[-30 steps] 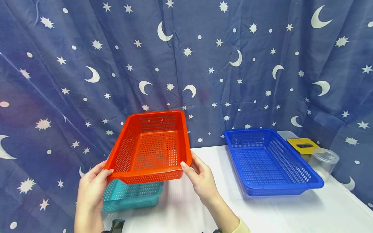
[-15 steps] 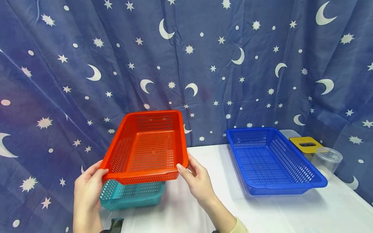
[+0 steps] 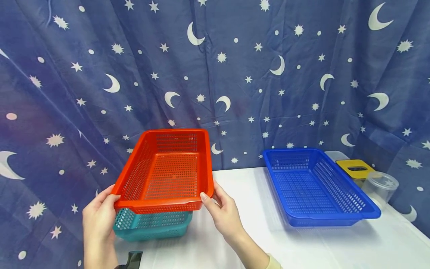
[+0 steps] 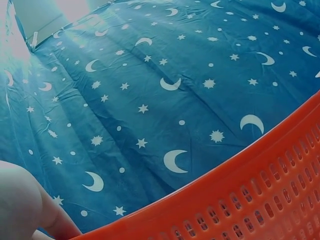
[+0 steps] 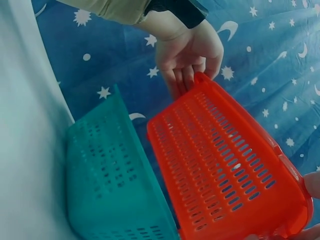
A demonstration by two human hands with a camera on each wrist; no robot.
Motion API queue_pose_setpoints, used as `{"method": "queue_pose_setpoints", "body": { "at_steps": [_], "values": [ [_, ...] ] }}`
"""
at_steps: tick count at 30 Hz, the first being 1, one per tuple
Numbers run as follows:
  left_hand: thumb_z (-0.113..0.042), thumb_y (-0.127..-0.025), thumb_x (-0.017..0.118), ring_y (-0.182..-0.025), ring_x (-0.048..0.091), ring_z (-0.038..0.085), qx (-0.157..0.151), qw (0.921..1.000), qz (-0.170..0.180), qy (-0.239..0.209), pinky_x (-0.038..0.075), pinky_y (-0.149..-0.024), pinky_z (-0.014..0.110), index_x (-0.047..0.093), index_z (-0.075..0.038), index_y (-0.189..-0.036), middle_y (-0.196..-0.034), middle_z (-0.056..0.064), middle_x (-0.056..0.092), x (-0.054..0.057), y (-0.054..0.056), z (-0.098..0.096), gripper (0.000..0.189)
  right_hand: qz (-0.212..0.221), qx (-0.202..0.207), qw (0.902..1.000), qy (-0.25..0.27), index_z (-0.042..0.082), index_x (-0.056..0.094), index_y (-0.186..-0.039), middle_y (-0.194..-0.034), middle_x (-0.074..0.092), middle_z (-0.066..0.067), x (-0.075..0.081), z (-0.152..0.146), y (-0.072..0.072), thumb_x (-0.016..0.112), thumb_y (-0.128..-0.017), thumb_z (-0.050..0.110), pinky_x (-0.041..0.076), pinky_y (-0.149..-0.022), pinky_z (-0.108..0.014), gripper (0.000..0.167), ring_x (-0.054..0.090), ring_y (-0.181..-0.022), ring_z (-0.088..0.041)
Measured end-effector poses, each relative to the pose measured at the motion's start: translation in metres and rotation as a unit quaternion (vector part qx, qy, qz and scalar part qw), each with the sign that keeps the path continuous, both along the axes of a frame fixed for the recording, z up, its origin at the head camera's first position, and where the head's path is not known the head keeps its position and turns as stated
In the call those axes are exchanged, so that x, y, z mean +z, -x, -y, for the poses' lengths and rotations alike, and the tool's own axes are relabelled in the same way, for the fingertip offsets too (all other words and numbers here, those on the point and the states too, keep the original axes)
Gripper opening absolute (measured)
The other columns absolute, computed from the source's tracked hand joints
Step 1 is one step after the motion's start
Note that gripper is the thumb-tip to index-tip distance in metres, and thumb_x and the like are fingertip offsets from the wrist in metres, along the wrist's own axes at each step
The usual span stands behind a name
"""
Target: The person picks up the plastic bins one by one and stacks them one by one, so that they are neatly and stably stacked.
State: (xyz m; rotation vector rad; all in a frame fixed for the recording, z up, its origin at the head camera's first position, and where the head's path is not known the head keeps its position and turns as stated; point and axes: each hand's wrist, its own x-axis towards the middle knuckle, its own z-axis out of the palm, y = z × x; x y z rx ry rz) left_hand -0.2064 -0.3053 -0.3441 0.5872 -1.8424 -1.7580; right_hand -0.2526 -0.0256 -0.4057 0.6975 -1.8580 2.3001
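Note:
Both hands hold a red plastic basket [image 3: 173,175] with a perforated base and walls. My left hand [image 3: 99,216] grips its near left corner, thumb over the rim. At the near right corner my right hand [image 3: 223,216] pinches the rim, thumb on top and fingers beneath. A teal basket [image 3: 154,226] stands under it on the white table, mostly covered by the red one in the head view. From the right wrist view, the red basket [image 5: 220,155] is raised and tilted beside the teal basket [image 5: 102,175]. Its rim [image 4: 200,187] crosses the left wrist view.
To the right, a blue basket [image 3: 309,186] sits on the white table [image 3: 248,213]. Beside it at the far right are a clear plastic tub [image 3: 381,186] and a container with a yellow lid [image 3: 355,169]. A blue curtain [image 3: 235,74] with moons and stars hangs behind.
Both hands have carried the red basket slightly left and down, further over the teal basket. Their grip is the same. The background has shifted slightly right.

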Motion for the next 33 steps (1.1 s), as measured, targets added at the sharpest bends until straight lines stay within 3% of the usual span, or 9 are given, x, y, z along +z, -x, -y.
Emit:
{"method": "queue_pose_setpoints", "body": {
  "at_steps": [4, 11, 18, 29, 33],
  "values": [
    [-0.019, -0.103, 0.052, -0.097, 0.059, 0.013, -0.001, 0.9999, 0.011, -0.005, 0.050, -0.073, 0.011, 0.059, -0.005, -0.144, -0.134, 0.015, 0.057, -0.001, 0.000, 0.002, 0.044, 0.001, 0.001, 1.0000, 0.000, 0.004, 0.038, -0.157, -0.150, 0.053, -0.011, -0.001, 0.003, -0.002, 0.067, -0.101, 0.019, 0.045, -0.106, -0.030, 0.065, 0.050, -0.137, -0.033],
    [-0.013, -0.101, 0.054, -0.096, 0.062, 0.010, 0.016, 0.9994, -0.005, -0.029, 0.052, -0.073, 0.010, 0.061, -0.005, -0.143, -0.114, -0.001, 0.064, -0.002, -0.002, 0.008, 0.043, 0.000, 0.011, 0.9999, -0.002, 0.005, 0.035, -0.159, -0.154, 0.049, -0.011, -0.003, 0.008, -0.004, 0.065, -0.102, 0.019, 0.042, -0.109, -0.031, 0.066, 0.046, -0.141, -0.033],
    [-0.018, -0.103, 0.051, -0.100, 0.059, 0.013, 0.027, 0.9993, 0.006, -0.023, 0.049, -0.072, 0.008, 0.059, -0.006, -0.145, -0.136, 0.017, 0.056, 0.001, -0.005, 0.011, 0.044, 0.002, 0.019, 0.9998, 0.005, 0.003, 0.034, -0.159, -0.155, 0.045, -0.017, -0.003, 0.014, -0.006, 0.065, -0.102, 0.018, 0.042, -0.108, -0.031, 0.066, 0.045, -0.142, -0.031],
    [-0.024, -0.103, 0.049, -0.112, 0.055, 0.023, 0.049, 0.9983, 0.033, -0.004, 0.051, -0.079, 0.012, 0.056, -0.009, -0.148, -0.143, 0.019, 0.054, 0.003, -0.007, 0.019, 0.047, 0.009, 0.030, 0.9994, -0.014, 0.002, 0.034, -0.159, -0.157, 0.044, -0.015, -0.002, 0.020, -0.007, 0.065, -0.102, 0.022, 0.043, -0.107, -0.030, 0.067, 0.044, -0.143, -0.029],
    [-0.023, -0.103, 0.049, -0.112, 0.055, 0.023, 0.050, 0.9981, 0.035, 0.000, 0.050, -0.074, 0.010, 0.056, -0.009, -0.148, -0.143, 0.019, 0.054, 0.002, -0.008, 0.020, 0.047, 0.015, 0.030, 0.9993, -0.015, 0.004, 0.035, -0.159, -0.157, 0.044, -0.014, -0.004, 0.023, -0.008, 0.066, -0.102, 0.024, 0.043, -0.107, -0.031, 0.067, 0.044, -0.143, -0.028]
  ]
}}
